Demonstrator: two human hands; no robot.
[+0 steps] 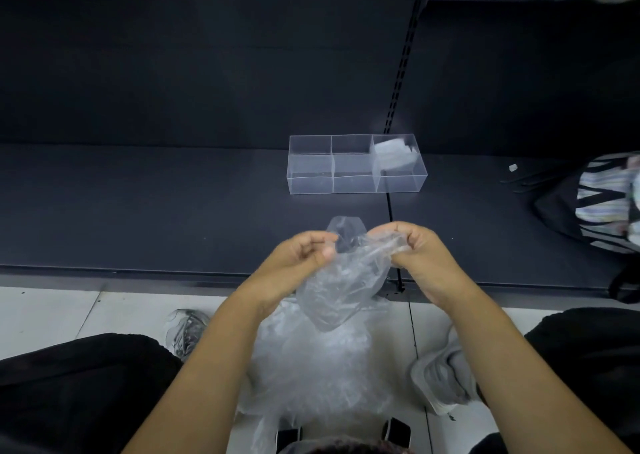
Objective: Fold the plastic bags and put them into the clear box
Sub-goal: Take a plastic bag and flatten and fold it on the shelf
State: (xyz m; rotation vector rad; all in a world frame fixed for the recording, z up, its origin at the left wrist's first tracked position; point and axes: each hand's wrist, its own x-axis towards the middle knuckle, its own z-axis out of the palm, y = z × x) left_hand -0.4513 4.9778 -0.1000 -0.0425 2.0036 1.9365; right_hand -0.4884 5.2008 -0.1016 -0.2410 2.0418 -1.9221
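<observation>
Clear plastic bag [341, 280] held by its top edge in both hands, over the front lip of the dark shelf [156, 207].
Left hand [301, 259] pinches one corner between thumb and curled fingers; right hand [419, 252] clenches the bunched other corner. The top edge runs left to right, and the crumpled body hangs lengthwise toward the pile of bags [318, 367] on the floor. Beyond, the clear box [311, 185] holds a folded bag [394, 155] in its right-end compartment.

A dark shelf [138, 211] is backed by a slotted upright [401, 72]. A striped bag [602, 204] is set at its right end. A grey shoe [443, 375] is seen on the white tiled floor [52, 311].
</observation>
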